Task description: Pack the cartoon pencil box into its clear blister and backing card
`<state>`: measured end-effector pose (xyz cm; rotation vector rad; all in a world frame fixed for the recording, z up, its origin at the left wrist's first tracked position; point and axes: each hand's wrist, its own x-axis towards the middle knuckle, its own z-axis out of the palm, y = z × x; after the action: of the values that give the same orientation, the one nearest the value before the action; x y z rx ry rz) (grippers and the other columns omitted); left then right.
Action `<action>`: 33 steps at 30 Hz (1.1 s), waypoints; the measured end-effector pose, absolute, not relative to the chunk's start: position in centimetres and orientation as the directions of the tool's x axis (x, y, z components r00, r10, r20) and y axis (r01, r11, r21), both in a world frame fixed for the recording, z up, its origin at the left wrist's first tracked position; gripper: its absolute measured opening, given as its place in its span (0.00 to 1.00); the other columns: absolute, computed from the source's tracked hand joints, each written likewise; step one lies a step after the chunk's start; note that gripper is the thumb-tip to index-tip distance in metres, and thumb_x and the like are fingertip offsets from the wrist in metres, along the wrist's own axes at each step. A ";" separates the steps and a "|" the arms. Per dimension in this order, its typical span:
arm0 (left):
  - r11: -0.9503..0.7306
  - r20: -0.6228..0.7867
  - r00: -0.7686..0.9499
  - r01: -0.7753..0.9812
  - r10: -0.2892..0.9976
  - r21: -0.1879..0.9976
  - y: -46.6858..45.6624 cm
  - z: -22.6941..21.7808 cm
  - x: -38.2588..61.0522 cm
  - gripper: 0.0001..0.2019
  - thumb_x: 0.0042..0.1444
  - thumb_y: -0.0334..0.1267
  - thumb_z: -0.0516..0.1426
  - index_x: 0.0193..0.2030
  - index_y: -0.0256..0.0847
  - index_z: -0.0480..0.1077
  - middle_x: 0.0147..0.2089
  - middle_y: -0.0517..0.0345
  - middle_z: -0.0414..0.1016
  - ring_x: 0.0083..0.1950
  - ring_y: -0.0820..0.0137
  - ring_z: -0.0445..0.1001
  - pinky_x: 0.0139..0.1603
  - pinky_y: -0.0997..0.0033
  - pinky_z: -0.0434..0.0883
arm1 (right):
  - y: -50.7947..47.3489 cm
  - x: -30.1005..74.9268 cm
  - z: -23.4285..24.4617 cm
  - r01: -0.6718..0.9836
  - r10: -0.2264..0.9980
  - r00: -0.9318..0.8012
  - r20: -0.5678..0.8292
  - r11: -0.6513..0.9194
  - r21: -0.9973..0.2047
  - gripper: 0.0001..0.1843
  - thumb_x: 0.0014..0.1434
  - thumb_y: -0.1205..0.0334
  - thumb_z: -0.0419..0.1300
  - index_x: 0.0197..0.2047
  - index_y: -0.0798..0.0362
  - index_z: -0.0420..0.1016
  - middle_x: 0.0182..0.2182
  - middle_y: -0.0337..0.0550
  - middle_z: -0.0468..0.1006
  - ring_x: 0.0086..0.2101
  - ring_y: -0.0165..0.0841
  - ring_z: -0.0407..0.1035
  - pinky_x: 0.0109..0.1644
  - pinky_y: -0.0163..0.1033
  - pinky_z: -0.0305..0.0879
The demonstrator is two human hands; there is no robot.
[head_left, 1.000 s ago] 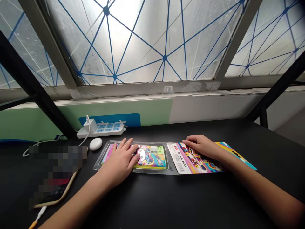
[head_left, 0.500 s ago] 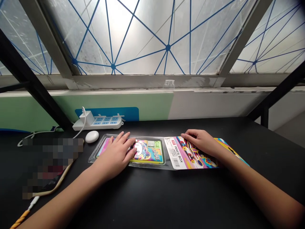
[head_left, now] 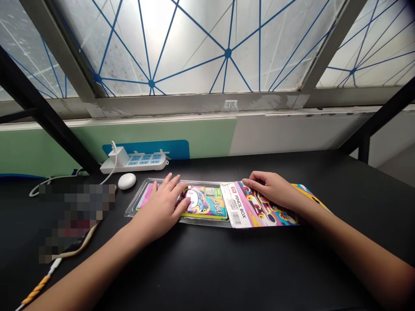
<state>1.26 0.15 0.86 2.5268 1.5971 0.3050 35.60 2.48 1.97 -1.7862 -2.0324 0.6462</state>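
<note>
A colourful pencil box [head_left: 212, 209] with a cartoon face and the word SPORT lies in a clear plastic tray [head_left: 132, 209] on the black table. My left hand [head_left: 160, 207] rests across the box with its fingers spread. To the right lies a printed backing card [head_left: 239, 208] marked PENCIL BOX, its left edge overlapping the tray's right end. My right hand [head_left: 272, 188] is on the card, fingers curled in at its far edge; the fingertips under the hand are partly hidden.
Behind the tray stand a white power strip [head_left: 147, 162] with a plug and a small white round case [head_left: 126, 181]. A blurred-out object [head_left: 81, 220] with a cable lies at left. Black frame bars [head_left: 382, 116] rise at both sides, beneath a window.
The card has slid a little left over the tray's end, nearer the pencil box. Both hands keep nearly the same places; the view has shifted slightly.
</note>
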 end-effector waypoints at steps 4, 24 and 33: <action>-0.449 0.106 0.436 0.875 0.894 0.182 0.2 0.7 1.3 0.24 0.73 0.50 0.44 0.67 0.43 0.67 0.76 0.42 0.59 0.78 0.46 0.52 0.70 0.27 0.54 | 2.2 35.5 2.5 0.822 0.990 -0.136 -0.046 0.087 -0.563 0.27 0.58 0.31 0.59 0.31 0.48 0.73 0.28 0.40 0.78 0.30 0.36 0.69 0.31 0.38 0.59; -0.403 0.092 0.392 0.900 0.915 0.165 0.0 0.6 1.6 0.26 0.72 0.52 0.42 0.68 0.45 0.66 0.77 0.46 0.57 0.79 0.49 0.49 0.72 0.31 0.53 | 2.8 36.3 2.1 0.812 0.995 -0.095 -0.009 0.072 -0.579 0.26 0.56 0.31 0.62 0.31 0.48 0.77 0.28 0.39 0.79 0.30 0.35 0.68 0.30 0.39 0.58; -0.439 0.125 0.422 0.879 0.898 0.185 -0.1 0.6 1.7 0.25 0.72 0.51 0.43 0.67 0.46 0.67 0.76 0.45 0.59 0.78 0.49 0.54 0.71 0.32 0.55 | 3.0 36.0 1.5 0.793 0.990 -0.129 -0.054 0.070 -0.606 0.27 0.56 0.30 0.62 0.32 0.48 0.77 0.27 0.38 0.79 0.28 0.34 0.68 0.28 0.38 0.58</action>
<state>1.71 -0.14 0.65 2.5714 1.6106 0.3146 36.05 3.02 1.45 -1.7726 -1.9820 0.7223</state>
